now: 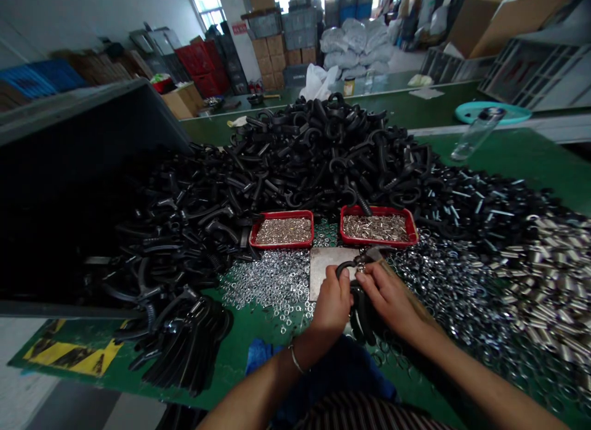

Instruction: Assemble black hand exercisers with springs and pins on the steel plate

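Note:
My left hand (333,299) is closed around a curved black handle (345,267), holding it over the steel plate (323,263). Beside it, my right hand (385,294) pinches a small shiny metal part (361,267) at the end of that handle; its exact kind is too small to make out. Under my right forearm lies a hammer (409,291), its wooden handle partly covered. More black handles (362,319) sit just below my hands, near my lap.
Two red trays (281,245) of tiny metal pieces stand behind the plate. Loose rings (272,282), a big heap of black handles (323,146) and metal sleeves (549,276) surround my hands. A dark bin (92,103) is at left, a glass bottle (475,137) at back right.

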